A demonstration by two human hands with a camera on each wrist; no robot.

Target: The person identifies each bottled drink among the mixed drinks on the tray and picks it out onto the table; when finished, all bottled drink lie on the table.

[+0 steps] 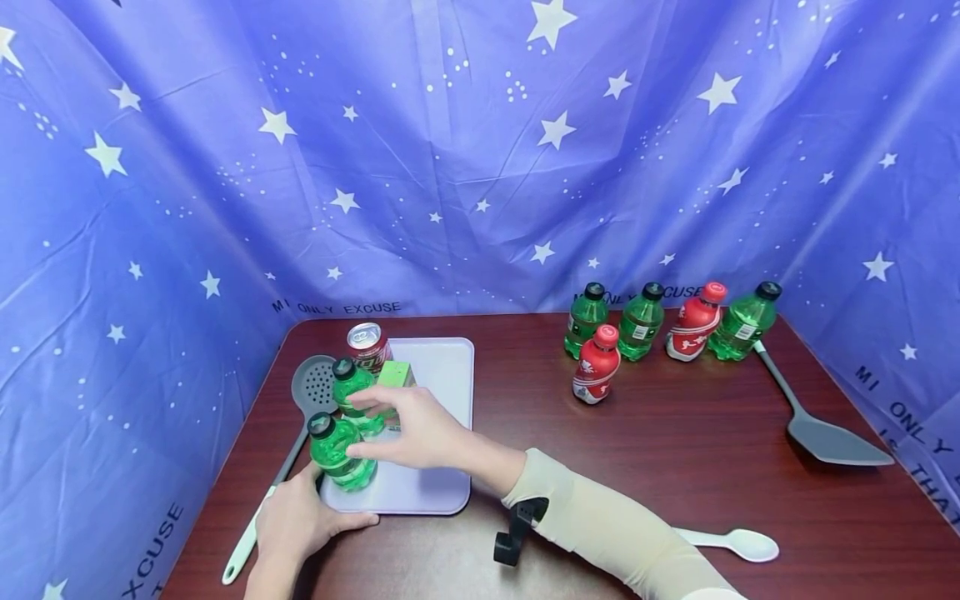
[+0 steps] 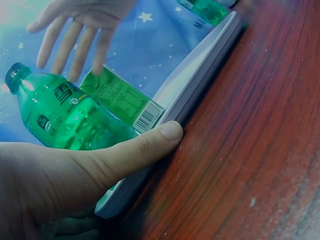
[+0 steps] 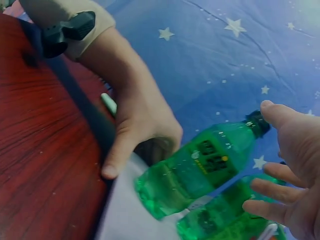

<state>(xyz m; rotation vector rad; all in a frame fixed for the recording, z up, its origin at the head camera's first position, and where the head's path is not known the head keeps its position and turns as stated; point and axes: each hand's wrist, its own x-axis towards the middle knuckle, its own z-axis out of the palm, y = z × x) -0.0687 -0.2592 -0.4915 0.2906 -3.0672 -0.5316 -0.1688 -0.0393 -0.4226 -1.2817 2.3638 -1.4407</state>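
My left hand (image 1: 295,515) grips the near left corner of a white tray (image 1: 444,417), its thumb along the front rim. Over the tray hovers my right hand (image 1: 420,429), fingers spread and apart, beside two green soda bottles with black caps. The front bottle (image 1: 341,457) stands at the tray's near left; the other bottle (image 1: 352,385) is just behind it, partly covered by the right fingers. A green drink carton (image 1: 397,373) and a red soda can (image 1: 366,343) stand farther back. In the right wrist view, the right fingers (image 3: 280,192) lie near the bottles without closing round them.
Left of the tray lies a grey slotted skimmer (image 1: 313,383). Green bottles (image 1: 642,323) and red bottles (image 1: 597,367) stand at the back right. A grey spatula (image 1: 832,440) lies at the right, and a white spoon (image 1: 750,546) near the right sleeve.
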